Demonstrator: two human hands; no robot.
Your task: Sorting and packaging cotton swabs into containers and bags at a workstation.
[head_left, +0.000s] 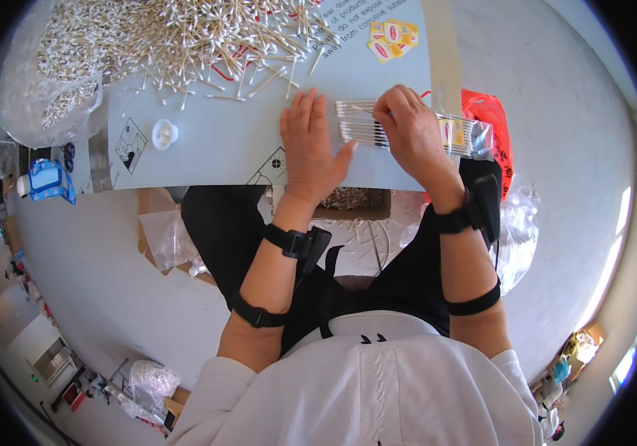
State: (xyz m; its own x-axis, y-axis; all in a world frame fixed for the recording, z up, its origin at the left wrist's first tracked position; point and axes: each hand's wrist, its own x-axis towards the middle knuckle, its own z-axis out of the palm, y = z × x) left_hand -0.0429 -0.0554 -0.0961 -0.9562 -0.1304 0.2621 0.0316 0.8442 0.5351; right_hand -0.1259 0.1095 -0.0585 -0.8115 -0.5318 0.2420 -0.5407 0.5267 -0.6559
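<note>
My left hand lies on the grey tabletop, its fingers stretched out and its thumb toward the ends of a row of cotton swabs. Over that row, my right hand is bent, with thumb and fingers closed on the swabs; its palm hides their middle part. Right of this hand, the swabs' other ends show under clear plastic with a yellow label. Loose yellow labels are spread near the far right of the tabletop.
A large heap of cotton swabs covers the far left, partly in a clear bag. A small white cup stands nearer. A red plastic bag hangs at the right edge. Below the table is an open box of swabs.
</note>
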